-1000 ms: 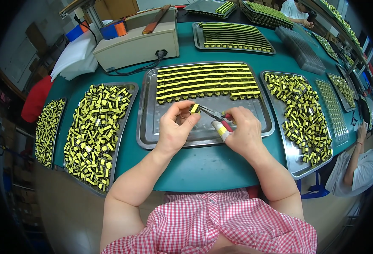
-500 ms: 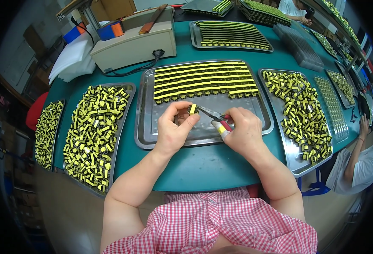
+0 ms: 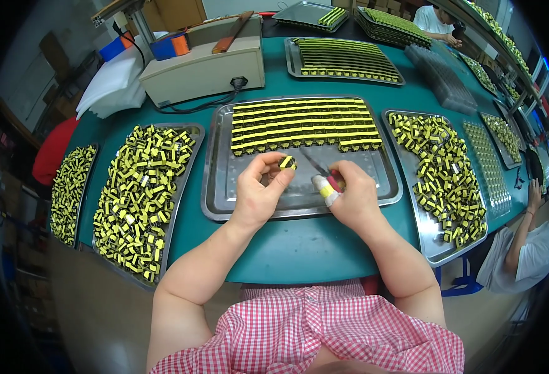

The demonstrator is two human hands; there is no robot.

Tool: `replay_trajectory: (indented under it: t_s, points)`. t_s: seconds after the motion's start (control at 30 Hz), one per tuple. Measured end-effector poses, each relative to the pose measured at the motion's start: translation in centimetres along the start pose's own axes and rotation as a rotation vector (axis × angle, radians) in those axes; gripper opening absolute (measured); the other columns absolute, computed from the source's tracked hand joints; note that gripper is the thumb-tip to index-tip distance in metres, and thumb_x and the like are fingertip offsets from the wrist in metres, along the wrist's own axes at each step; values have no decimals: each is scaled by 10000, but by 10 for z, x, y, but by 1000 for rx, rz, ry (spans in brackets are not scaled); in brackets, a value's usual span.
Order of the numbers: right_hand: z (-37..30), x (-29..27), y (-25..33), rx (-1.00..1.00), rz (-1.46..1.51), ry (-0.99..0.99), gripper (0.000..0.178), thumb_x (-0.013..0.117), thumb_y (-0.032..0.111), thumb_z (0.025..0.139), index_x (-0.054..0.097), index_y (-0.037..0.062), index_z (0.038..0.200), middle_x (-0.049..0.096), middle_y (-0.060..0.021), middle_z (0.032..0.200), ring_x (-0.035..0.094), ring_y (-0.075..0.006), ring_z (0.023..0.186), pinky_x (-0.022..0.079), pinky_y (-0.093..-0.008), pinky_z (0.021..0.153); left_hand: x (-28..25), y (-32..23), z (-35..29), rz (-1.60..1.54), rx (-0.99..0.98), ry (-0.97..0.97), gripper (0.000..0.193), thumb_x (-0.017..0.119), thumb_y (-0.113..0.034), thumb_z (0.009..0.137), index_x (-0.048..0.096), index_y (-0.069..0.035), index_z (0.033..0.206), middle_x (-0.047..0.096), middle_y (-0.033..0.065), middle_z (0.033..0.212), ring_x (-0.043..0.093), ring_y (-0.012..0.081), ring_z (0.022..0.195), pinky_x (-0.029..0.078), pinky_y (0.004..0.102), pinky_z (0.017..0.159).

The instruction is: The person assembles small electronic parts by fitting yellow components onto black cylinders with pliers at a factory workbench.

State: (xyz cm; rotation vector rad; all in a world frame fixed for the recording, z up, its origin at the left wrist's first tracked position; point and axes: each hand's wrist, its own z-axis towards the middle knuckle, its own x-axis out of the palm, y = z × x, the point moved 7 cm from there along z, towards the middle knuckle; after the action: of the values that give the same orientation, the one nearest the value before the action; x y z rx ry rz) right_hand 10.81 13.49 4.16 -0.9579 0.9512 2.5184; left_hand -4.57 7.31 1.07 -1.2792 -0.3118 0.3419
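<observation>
My left hand point(image 3: 259, 187) pinches a small yellow-taped black transformer point(image 3: 287, 163) between thumb and fingertips, above the front part of a metal tray point(image 3: 221, 202). My right hand point(image 3: 354, 190) is wrapped round a pair of long-nose pliers point(image 3: 315, 163) with red grips, one of them bound in white and yellow tape. The jaws of the pliers point up and to the left, a little apart from the transformer. Behind both hands, neat rows of the same transformers point(image 3: 305, 121) fill the tray's far half; the front row has a gap in its middle.
Loose transformers lie heaped in trays at the left point(image 3: 140, 206) and right point(image 3: 443, 181). A filled tray point(image 3: 349, 60) stands farther back, near a beige box-shaped machine point(image 3: 203, 68) with a black power plug point(image 3: 239, 83). Clear plastic trays point(image 3: 439, 78) are stacked at right. Another person point(image 3: 527, 249) sits at far right.
The plier jaws have come away from the transformer and now point more upward. In my left fingers the transformer has turned, showing a different side.
</observation>
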Motion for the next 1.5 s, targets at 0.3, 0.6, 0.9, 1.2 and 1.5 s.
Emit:
replay_trajectory:
  t_s: [0.3,0.6,0.9,1.2,1.5]
  points:
    - [-16,34,-12,629,937,427,250,545,209,891,565,17,1049,627,-95,849,577,-156,689,491,-309,601,9,17,-3,-278,-177,136,314,562,-152,876,486,-24,1152,595,111,1030,504,76,713,422,207,635]
    - [-24,50,-7,733,1472,551,334,516,297,904,530,8,1071,599,-113,936,585,-197,735,491,-338,580,28,13,-11,-354,-181,272,341,558,-169,886,493,-37,1194,571,64,966,557,109,810,458,255,762]
    - [-25,45,-8,709,1515,504,306,571,258,869,545,19,1057,596,-72,870,581,-166,733,465,-286,571,22,14,-10,-231,-149,261,399,548,-205,888,455,-28,1233,513,95,1080,557,117,780,452,237,667]
    - [-7,-9,45,-477,273,-20,389,698,8,520,572,52,885,615,-74,807,505,-230,607,412,-313,558,16,9,-5,-614,-350,231,611,258,-495,940,319,5,1286,536,185,1055,595,208,791,508,303,637]
    - [-15,-1,52,-537,213,-33,372,687,29,515,581,53,871,625,-61,821,499,-226,605,390,-322,544,23,1,-13,-581,-314,364,666,188,-544,924,274,-19,1323,509,187,1114,553,234,981,470,331,816]
